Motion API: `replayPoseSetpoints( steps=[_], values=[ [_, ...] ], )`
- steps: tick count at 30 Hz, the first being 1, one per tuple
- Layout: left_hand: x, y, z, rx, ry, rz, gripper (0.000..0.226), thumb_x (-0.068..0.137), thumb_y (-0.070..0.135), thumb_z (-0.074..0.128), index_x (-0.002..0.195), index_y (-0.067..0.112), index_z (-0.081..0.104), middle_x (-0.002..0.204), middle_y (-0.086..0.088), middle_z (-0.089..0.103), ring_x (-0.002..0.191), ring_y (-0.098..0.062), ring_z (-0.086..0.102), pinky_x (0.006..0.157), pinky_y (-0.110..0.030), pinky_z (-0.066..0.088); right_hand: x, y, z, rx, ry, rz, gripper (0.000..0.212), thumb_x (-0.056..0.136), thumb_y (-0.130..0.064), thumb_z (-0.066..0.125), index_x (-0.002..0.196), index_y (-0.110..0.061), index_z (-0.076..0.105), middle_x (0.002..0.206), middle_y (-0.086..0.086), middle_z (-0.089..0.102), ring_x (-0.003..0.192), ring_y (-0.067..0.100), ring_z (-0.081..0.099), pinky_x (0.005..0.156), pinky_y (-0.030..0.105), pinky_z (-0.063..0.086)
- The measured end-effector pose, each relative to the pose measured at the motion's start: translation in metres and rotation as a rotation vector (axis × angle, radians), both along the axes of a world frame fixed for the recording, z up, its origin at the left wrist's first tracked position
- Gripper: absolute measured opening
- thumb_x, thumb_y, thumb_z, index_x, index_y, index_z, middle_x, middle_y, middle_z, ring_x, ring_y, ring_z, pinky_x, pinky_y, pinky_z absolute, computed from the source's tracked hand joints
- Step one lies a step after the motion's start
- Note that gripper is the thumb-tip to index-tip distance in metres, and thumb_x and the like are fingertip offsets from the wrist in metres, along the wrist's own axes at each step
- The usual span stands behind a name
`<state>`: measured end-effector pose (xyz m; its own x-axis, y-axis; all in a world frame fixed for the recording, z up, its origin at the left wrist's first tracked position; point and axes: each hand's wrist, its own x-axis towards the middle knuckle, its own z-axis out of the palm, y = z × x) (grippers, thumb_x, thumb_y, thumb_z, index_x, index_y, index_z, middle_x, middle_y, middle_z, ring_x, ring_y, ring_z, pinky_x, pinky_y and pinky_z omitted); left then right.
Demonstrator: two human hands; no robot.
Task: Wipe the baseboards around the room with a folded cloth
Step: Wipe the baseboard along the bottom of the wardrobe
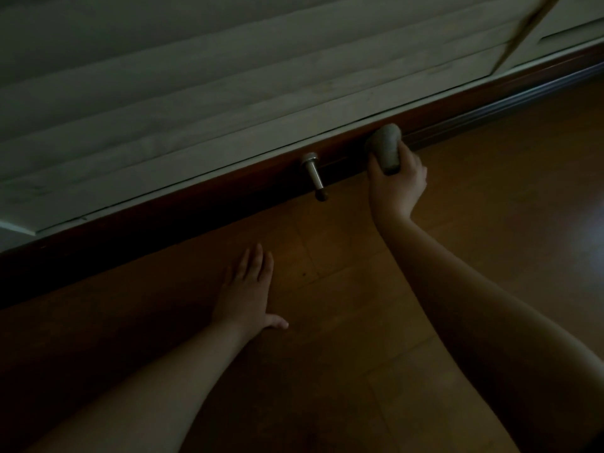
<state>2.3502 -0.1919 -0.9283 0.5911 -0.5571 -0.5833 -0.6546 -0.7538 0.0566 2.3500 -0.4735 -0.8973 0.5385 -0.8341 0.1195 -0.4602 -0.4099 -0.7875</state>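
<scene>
Baseboard (pixel 228 204) next: my right hand (pixel 397 181) grips the cloth (pixel 385 147) at one o'clock; I'd skirt the doorstop (pixel 314 174). Left hand (pixel 248 289) flat, holding nothing.

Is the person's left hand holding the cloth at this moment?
No, the left hand lies flat on the wooden floor, while the right hand holds the folded cloth.
</scene>
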Motion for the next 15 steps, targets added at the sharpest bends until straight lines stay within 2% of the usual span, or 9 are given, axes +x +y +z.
replayPoseSetpoints(
  steps=[2,4,5,7,8,10,12,15],
  values=[
    [0.0,-0.001,0.0,0.012,-0.006,-0.001,0.133,0.07,0.077,0.062,0.153,0.015,-0.022,0.159,-0.01,-0.029,0.148,-0.031,-0.021,0.121,-0.049,-0.001,-0.002,0.02,-0.003,-0.001,0.0,0.074,0.055,0.091,-0.031,0.067,0.14,-0.015,0.051,0.131,0.001,0.057,0.113,0.009,0.042,0.085,0.013,0.029],
    [-0.001,-0.002,0.0,0.031,-0.009,0.001,0.133,0.07,0.076,0.063,0.152,0.015,-0.022,0.159,-0.01,-0.029,0.148,-0.031,-0.02,0.121,-0.049,-0.001,-0.006,0.036,-0.007,0.004,-0.006,0.212,0.054,0.089,-0.029,0.07,0.139,-0.018,0.052,0.129,-0.002,0.058,0.112,0.006,0.041,0.085,0.009,0.029],
    [-0.001,-0.002,0.0,0.04,-0.014,-0.002,0.133,0.07,0.076,0.063,0.152,0.015,-0.022,0.159,-0.011,-0.029,0.148,-0.031,-0.02,0.122,-0.049,-0.001,-0.008,0.04,-0.008,0.006,-0.008,0.287,0.054,0.088,-0.028,0.071,0.138,-0.019,0.053,0.127,-0.005,0.058,0.112,0.008,0.044,0.088,0.013,0.035],
    [-0.001,-0.003,-0.001,0.048,-0.026,-0.006,0.133,0.07,0.077,0.063,0.152,0.015,-0.022,0.159,-0.011,-0.029,0.149,-0.031,-0.019,0.122,-0.049,0.0,-0.012,0.034,-0.005,0.042,0.009,0.394,0.053,0.087,-0.03,0.073,0.137,-0.024,0.054,0.119,-0.02,0.054,0.112,0.013,0.049,0.093,0.031,0.047],
    [-0.001,-0.003,-0.001,0.047,-0.027,-0.002,0.133,0.07,0.076,0.063,0.152,0.015,-0.021,0.159,-0.011,-0.028,0.149,-0.031,-0.019,0.122,-0.049,0.0,-0.014,0.027,-0.002,0.073,0.03,0.438,0.053,0.087,-0.031,0.073,0.136,-0.027,0.055,0.113,-0.026,0.05,0.113,0.015,0.051,0.094,0.038,0.05],
    [-0.002,-0.003,-0.002,0.047,-0.028,0.002,0.133,0.07,0.077,0.063,0.152,0.015,-0.021,0.159,-0.011,-0.028,0.149,-0.031,-0.019,0.122,-0.048,0.001,-0.019,0.012,0.001,0.065,0.069,0.493,0.053,0.085,-0.035,0.075,0.134,-0.031,0.056,0.104,-0.03,0.044,0.112,0.016,0.051,0.093,0.043,0.052],
    [-0.002,-0.004,-0.001,0.048,-0.038,-0.006,0.133,0.069,0.077,0.063,0.152,0.014,-0.02,0.16,-0.011,-0.028,0.149,-0.031,-0.019,0.123,-0.048,0.003,-0.026,0.002,0.001,0.039,0.053,0.457,0.053,0.085,-0.037,0.075,0.134,-0.032,0.055,0.104,-0.03,0.044,0.113,0.016,0.051,0.093,0.041,0.051],
    [-0.003,-0.004,0.0,0.029,-0.037,-0.002,0.133,0.069,0.076,0.065,0.153,0.014,-0.018,0.16,-0.011,-0.026,0.149,-0.031,-0.018,0.123,-0.048,0.004,-0.036,-0.014,-0.008,0.075,-0.027,0.164,0.054,0.088,-0.035,0.071,0.138,-0.027,0.051,0.118,-0.025,0.048,0.118,0.013,0.045,0.098,0.037,0.046]
  ],
)
